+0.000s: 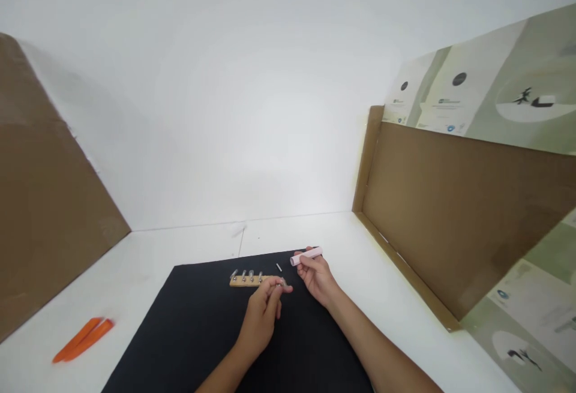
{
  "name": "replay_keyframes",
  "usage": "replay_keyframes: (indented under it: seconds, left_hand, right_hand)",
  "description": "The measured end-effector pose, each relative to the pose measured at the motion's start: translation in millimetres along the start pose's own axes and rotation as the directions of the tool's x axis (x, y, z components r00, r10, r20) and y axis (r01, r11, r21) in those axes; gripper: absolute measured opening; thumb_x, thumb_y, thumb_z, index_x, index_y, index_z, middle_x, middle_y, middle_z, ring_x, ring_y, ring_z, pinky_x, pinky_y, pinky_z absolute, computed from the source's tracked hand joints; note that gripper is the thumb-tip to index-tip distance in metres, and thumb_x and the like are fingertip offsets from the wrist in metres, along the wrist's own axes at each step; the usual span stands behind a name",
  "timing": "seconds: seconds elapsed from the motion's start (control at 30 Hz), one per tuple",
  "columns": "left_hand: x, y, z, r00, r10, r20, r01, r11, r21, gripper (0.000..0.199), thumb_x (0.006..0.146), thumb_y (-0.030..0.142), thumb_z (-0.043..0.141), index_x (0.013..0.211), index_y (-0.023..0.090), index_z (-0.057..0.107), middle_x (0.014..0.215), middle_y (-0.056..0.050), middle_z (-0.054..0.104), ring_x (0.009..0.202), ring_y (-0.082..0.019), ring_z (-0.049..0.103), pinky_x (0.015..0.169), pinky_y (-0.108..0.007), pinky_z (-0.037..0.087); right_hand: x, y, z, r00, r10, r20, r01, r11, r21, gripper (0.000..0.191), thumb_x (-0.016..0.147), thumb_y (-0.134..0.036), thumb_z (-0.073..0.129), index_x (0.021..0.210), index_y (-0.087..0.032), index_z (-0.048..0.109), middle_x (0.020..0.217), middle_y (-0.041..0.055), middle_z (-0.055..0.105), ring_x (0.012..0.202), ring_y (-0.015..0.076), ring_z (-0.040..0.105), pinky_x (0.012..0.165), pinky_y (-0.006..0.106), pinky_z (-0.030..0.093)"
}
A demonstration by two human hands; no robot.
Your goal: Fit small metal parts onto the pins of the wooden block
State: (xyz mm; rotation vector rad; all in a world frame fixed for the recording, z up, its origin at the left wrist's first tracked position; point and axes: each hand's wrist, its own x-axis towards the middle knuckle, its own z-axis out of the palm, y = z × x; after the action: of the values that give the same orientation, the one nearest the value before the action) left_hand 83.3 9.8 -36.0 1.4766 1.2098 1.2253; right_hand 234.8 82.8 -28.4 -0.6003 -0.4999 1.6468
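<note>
My right hand [316, 279] is closed around a short pale pink tube [306, 256], its open end pointing left. My left hand [264, 306] is pinched shut beside the right end of a light wooden strip [245, 282]. What those fingertips hold is too small and partly hidden to make out. Several small, clear and metallic pieces [251, 275] stand up along the strip, and the hand covers its right end. Between the two hands, a little farther back, lies a tiny white stick [279, 267].
A black mat [202, 321] lies under the work on a white table [148, 249]. Two long orange pieces [83, 340] rest at the left. Brown cardboard panels stand at the left [49, 201] and right [450, 213], with a white wall [243, 93] behind.
</note>
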Motion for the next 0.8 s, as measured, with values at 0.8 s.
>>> replay_keyframes:
  seconds: [0.8]
  left_hand:
    - [5,-6,-0.6,0.999,-0.012,0.039,0.014,0.999,-0.043,0.036,0.096,0.045,0.034,0.085,0.017,0.055,0.071,0.001,0.05,0.058,-0.012,0.042,0.057,-0.025,0.034]
  right_hand:
    - [-37,-5,20,0.918,-0.331,0.218,0.394,0.7,-0.596,0.031,0.069,-0.013,0.065,0.083,-0.024,0.038,0.071,-0.0081,0.057,0.037,0.0049,0.047,0.031,0.015,0.034]
